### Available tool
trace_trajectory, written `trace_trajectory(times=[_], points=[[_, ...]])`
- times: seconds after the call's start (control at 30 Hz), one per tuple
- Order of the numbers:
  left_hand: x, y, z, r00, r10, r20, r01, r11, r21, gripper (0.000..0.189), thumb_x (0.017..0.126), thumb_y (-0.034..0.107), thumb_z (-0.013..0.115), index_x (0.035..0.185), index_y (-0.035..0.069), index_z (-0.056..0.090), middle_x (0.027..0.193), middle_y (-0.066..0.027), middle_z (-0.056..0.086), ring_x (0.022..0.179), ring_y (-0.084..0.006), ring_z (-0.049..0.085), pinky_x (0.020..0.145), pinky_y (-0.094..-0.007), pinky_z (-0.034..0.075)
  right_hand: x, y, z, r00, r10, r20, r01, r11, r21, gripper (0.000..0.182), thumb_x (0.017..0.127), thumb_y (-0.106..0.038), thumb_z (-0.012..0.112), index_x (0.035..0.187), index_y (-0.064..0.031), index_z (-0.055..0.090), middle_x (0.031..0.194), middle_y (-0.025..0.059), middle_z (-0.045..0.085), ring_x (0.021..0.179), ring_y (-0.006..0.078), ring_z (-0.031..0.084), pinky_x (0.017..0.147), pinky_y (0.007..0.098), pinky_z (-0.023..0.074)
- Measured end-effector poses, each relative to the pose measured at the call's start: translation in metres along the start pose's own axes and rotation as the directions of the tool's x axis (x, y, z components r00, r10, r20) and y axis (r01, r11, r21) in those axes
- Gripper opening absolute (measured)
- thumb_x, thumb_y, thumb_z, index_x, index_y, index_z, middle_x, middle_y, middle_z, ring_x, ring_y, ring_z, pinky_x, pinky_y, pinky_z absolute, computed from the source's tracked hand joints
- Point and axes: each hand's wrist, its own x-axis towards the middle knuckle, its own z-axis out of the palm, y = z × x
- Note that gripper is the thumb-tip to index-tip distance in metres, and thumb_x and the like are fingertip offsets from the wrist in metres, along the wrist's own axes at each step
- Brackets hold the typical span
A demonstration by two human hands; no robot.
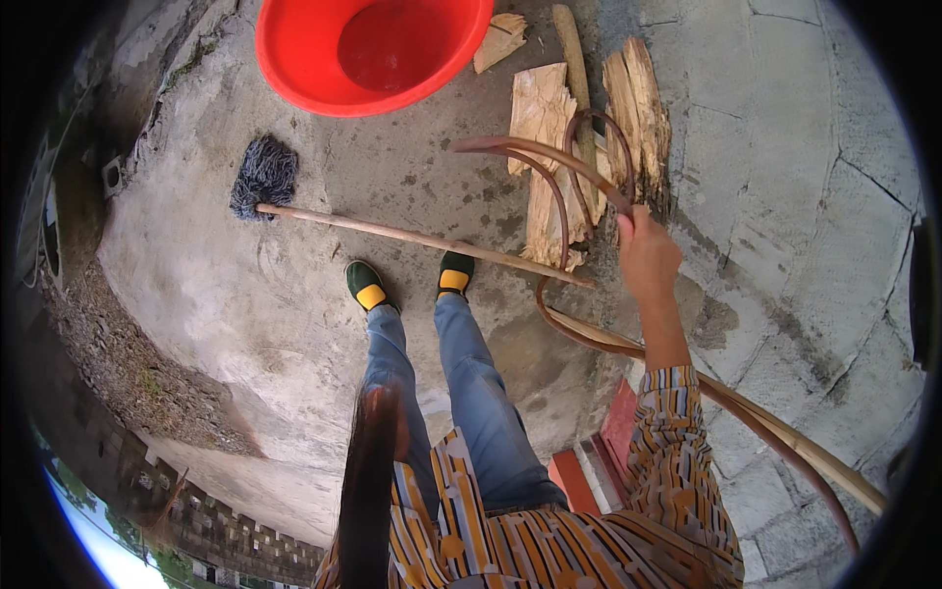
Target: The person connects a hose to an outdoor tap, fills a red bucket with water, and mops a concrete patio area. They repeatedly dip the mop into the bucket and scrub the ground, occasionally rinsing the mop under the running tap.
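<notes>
My right hand (649, 254) grips a reddish-brown rubber hose (559, 154) a short way behind its free end. That end points left, above the wet concrete and below the red plastic basin (294, 59). From my fist the hose loops over several split pieces of firewood (543, 110), then passes under my forearm to the lower right. A little water seems to lie in the bottom of the basin. In front of my feet lies a mop, its grey string head (265, 173) at the left and its wooden handle (412, 235) reaching towards the firewood. My left hand is out of view.
A long wooden pole (802, 445) runs beside the hose at the lower right. Red and white blocks or steps (589, 471) stand by my right side. Paving slabs (780, 162) cover the right. Gravelly soil (147, 368) and a block wall (221, 515) border the left.
</notes>
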Motion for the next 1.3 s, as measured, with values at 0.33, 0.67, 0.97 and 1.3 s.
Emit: trace_trajectory(times=[0.33, 0.67, 0.97, 1.3], points=[[0.027, 0.034, -0.023, 0.990, -0.136, 0.028, 0.136, 0.991, -0.002, 0.039, 0.087, 0.021, 0.058, 0.120, 0.003, 0.050, 0.115, -0.0186, 0.054, 0.107, -0.0380, 0.050, 0.092, -0.0464, 0.036, 0.070, 0.200, -0.173, 0.741, 0.648, -0.175, -0.626, 0.573, -0.529, 0.043, 0.098, -0.043, 0.033, 0.111, -0.0125, 0.059, 0.095, 0.0154, 0.068, 0.089, 0.0361, 0.066, 0.072, 0.0496, 0.0510], [0.034, 0.057, -0.014, 0.981, -0.196, -0.004, 0.196, 0.981, -0.009, 0.036, 0.087, 0.023, 0.058, 0.118, 0.004, 0.053, 0.113, -0.0169, 0.056, 0.104, -0.0371, 0.053, 0.090, -0.0451, 0.039, 0.044, 0.206, -0.013, 0.732, 0.659, 0.176, -0.485, 0.684, -0.544, 0.037, 0.095, -0.033, 0.041, 0.101, -0.0048, 0.064, 0.087, 0.0150, 0.069, 0.078, 0.0346, 0.068, 0.066, 0.0465, 0.0535], [0.043, 0.057, -0.015, 0.973, -0.223, 0.062, 0.219, 0.974, 0.061, 0.041, 0.087, 0.028, 0.058, 0.120, 0.005, 0.051, 0.116, -0.0179, 0.055, 0.110, -0.0375, 0.050, 0.091, -0.0461, 0.038, -0.044, 0.178, 0.100, 0.263, 0.724, 0.637, -0.161, 0.684, -0.712, 0.029, 0.092, -0.021, 0.053, 0.109, -0.0004, 0.065, 0.088, 0.0117, 0.070, 0.071, 0.0213, 0.069, 0.065, 0.0383, 0.0540], [0.045, 0.054, -0.026, 0.879, -0.399, 0.260, 0.415, 0.910, -0.006, 0.050, 0.088, 0.033, 0.057, 0.127, 0.004, 0.043, 0.124, -0.0186, 0.051, 0.110, -0.0385, 0.052, 0.090, -0.0438, 0.044, -0.009, 0.083, 0.133, 0.643, 0.324, 0.694, -0.158, 0.943, -0.294, 0.038, 0.096, -0.025, 0.047, 0.130, -0.0081, 0.049, 0.101, 0.0129, 0.067, 0.073, 0.0262, 0.065, 0.058, 0.0397, 0.0525]])
